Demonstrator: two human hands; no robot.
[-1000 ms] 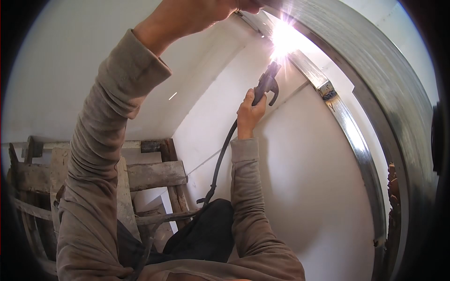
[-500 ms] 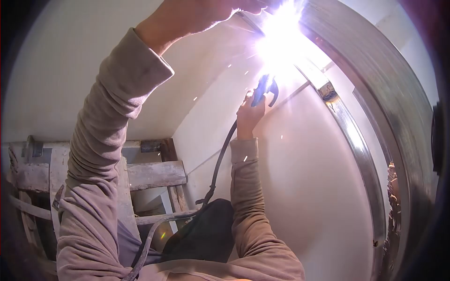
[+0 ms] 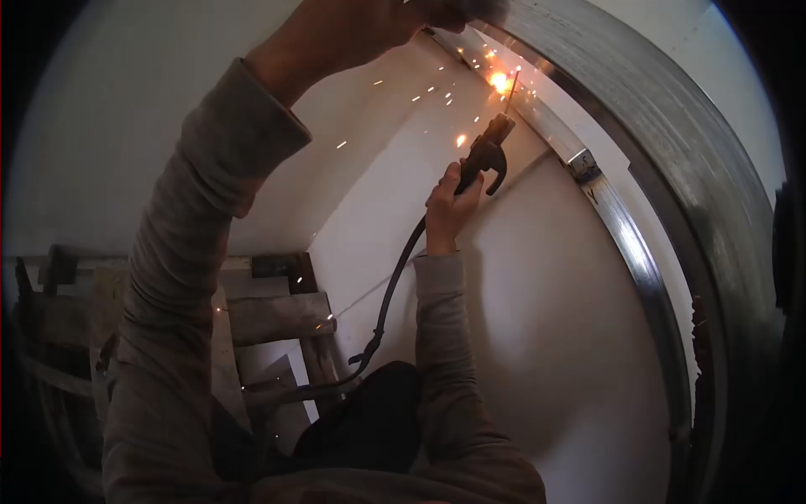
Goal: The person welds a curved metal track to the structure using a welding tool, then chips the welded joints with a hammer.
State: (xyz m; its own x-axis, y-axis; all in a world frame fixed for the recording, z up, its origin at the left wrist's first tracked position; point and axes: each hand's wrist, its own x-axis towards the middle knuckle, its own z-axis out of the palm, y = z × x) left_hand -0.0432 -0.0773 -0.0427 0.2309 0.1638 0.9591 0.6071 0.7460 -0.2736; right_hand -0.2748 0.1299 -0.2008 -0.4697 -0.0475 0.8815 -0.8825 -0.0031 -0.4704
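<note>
My right hand [image 3: 453, 202] is closed round a black electrode holder [image 3: 487, 155] with a thin rod [image 3: 512, 91] sticking up from its jaws. Beside the rod tip, an orange glow [image 3: 499, 81] throws sparks over a shiny metal bar [image 3: 625, 227]. My left hand [image 3: 361, 34] reaches up to the top edge, close to the end of a wide curved metal beam [image 3: 672, 118]. Its fingertips lie in shadow against the metal, so its grip is not clear. From the holder a black cable [image 3: 390, 290] hangs down past my knee.
Wooden boards [image 3: 277, 319] form a rough scaffold at the lower left. A pale wall [image 3: 554, 311] stands behind my right arm. Sparks fall across the left and middle. A jagged-edged piece [image 3: 701, 336] runs beside the beam at the right.
The bright white arc has shrunk to a small orange glow with flying sparks, and the view is darker. The holder has tilted slightly right, and its rod now shows. My left hand stays high.
</note>
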